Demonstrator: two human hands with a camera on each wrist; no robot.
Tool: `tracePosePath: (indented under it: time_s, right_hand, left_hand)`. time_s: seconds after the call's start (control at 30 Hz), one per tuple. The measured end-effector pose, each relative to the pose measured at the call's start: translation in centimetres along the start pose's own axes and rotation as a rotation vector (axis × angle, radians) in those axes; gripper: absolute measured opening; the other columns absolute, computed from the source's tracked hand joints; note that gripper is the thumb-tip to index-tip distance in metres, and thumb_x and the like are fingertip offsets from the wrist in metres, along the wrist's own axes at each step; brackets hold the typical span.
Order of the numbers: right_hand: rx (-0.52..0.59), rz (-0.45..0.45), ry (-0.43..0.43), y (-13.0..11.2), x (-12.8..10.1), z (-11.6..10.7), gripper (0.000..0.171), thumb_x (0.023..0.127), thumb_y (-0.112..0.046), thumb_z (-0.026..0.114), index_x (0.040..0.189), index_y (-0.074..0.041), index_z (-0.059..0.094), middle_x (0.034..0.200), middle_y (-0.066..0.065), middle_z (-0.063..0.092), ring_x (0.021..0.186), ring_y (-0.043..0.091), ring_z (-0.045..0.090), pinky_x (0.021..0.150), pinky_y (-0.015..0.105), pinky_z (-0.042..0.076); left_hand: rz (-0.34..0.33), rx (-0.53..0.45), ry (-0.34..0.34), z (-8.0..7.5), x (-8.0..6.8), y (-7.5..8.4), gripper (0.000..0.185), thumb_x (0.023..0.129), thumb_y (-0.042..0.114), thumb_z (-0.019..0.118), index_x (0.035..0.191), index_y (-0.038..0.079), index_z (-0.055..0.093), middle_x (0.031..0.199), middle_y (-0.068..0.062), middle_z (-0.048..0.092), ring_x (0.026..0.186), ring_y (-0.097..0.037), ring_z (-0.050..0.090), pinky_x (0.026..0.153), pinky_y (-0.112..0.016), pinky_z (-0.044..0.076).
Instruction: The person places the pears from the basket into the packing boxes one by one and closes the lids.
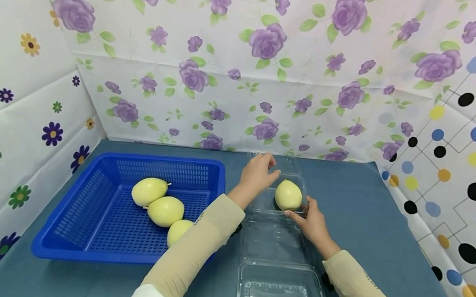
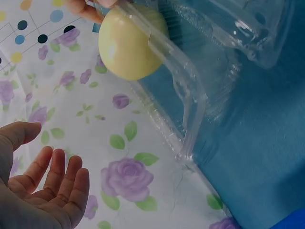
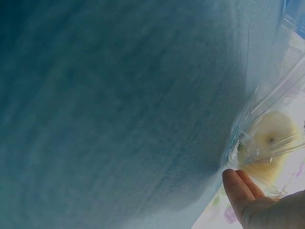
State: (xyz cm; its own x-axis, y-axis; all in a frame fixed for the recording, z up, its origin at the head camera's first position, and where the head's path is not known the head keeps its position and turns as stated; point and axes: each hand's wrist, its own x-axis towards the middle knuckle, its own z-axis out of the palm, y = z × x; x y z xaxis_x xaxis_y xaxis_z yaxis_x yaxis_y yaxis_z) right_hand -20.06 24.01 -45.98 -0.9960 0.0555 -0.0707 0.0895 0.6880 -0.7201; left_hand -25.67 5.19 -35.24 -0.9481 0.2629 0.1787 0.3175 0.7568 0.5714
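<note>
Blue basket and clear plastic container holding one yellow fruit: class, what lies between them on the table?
In the head view, the person's left forearm crosses between the blue basket and the clear container; otherwise only bare blue tablecloth shows there.

- We see a pale yellow fruit (image 1: 288, 195) in a clear box (image 1: 275, 236).
- We see a blue basket (image 1: 90, 244), a teal tablecloth (image 1: 362, 212) and purple-rose walls (image 1: 243, 75).

A pale yellow, egg-shaped fruit (image 1: 288, 195) sits in an open clear plastic box (image 1: 275, 236) near the desk's far edge.
</note>
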Motion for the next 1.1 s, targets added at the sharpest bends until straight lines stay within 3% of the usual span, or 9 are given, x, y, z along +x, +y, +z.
tracePosePath:
  time_s: [0.37,0.6,0.83,1.1]
  right_hand:
    - [-0.005,0.002,-0.006,-0.2,0.0,0.2,0.099,0.086,-0.046,0.066,0.147,0.007,0.009,0.137,0.035,0.041,0.123,0.046,0.046,0.094,0.055,0.045]
    - [-0.018,0.005,0.002,-0.1,0.0,0.2,0.098,0.087,-0.044,0.066,0.148,0.007,0.009,0.137,0.035,0.041,0.123,0.046,0.046,0.093,0.056,0.045]
    - [-0.009,0.004,-0.011,-0.2,-0.1,0.3,0.099,0.087,-0.046,0.065,0.148,0.007,0.008,0.137,0.035,0.040,0.124,0.046,0.046,0.094,0.055,0.046]
    - [-0.020,-0.006,0.000,0.0,0.0,0.1,0.099,0.087,-0.046,0.065,0.148,0.007,0.009,0.136,0.035,0.041,0.123,0.046,0.046,0.093,0.056,0.045]
  left_hand:
    - [-0.032,-0.015,-0.003,-1.3,-0.1,-0.1,0.025,0.092,0.031,0.062,0.109,0.012,0.058,0.110,-0.005,0.061,0.099,-0.017,0.060,0.079,-0.032,0.051]
    - [-0.012,-0.037,0.033,-2.1,0.2,0.2,0.026,0.093,0.031,0.062,0.110,0.012,0.058,0.111,-0.005,0.062,0.101,-0.017,0.060,0.081,-0.032,0.052]
    - [-0.059,-0.080,0.017,-3.2,0.1,-0.6,0.027,0.093,0.029,0.062,0.112,0.011,0.059,0.112,-0.005,0.061,0.102,-0.018,0.059,0.084,-0.034,0.051]
    - [-0.060,-0.114,0.013,-4.7,0.1,-1.0,0.026,0.093,0.028,0.061,0.112,0.011,0.058,0.113,-0.006,0.060,0.103,-0.020,0.058,0.085,-0.037,0.051]
